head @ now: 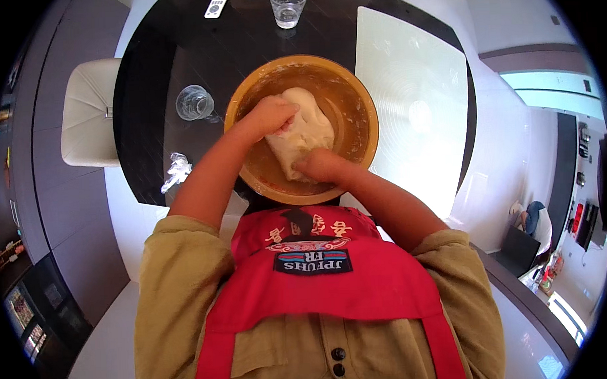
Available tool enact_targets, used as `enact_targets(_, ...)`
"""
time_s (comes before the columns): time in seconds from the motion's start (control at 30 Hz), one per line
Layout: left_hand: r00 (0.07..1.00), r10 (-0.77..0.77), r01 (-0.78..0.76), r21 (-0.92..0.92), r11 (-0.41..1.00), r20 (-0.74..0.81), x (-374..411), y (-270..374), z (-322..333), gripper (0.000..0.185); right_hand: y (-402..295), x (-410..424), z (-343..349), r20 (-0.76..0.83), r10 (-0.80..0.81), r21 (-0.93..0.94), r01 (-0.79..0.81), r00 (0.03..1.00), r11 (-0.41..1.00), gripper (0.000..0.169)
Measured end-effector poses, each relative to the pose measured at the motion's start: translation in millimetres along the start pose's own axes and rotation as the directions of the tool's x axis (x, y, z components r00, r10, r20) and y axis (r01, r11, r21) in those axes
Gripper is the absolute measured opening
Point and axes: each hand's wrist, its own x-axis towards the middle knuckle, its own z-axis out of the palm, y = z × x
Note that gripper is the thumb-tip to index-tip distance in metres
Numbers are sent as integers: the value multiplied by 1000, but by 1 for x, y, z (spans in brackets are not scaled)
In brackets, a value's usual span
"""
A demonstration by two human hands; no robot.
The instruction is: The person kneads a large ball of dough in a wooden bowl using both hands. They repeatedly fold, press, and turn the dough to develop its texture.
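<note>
A pale lump of dough lies in a round orange-brown bowl right before me. My left hand grips the dough's upper left side with curled fingers. Lower down, my right hand is closed on the near end of the dough, its fingertips partly hidden in it. The dough is stretched lengthwise between the two hands, and its surface is creased. Whitish smears cling to the bowl's inner wall.
The bowl stands on a dark table. To its left are a clear glass and crumpled clear plastic. Another glass and a white remote control are farther back. A translucent mat lies right; a cream chair stands left.
</note>
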Motion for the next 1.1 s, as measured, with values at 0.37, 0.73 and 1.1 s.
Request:
enact_targets(0.37, 996, -38, 67, 402, 913, -79, 41, 32, 22, 42, -14, 20, -1, 75, 70, 270, -87, 995, 959, 46)
enact_targets(0.73, 989, 102, -58, 353, 934, -107, 53, 27, 27, 31, -20, 28, -9, 36, 73, 269, -80, 997, 960, 46)
enact_targets(1.1, 894, -17, 27, 16, 1000, -448, 68, -63, -23, 61, 24, 15, -132, -165, 461, 724, -211, 872, 657, 68)
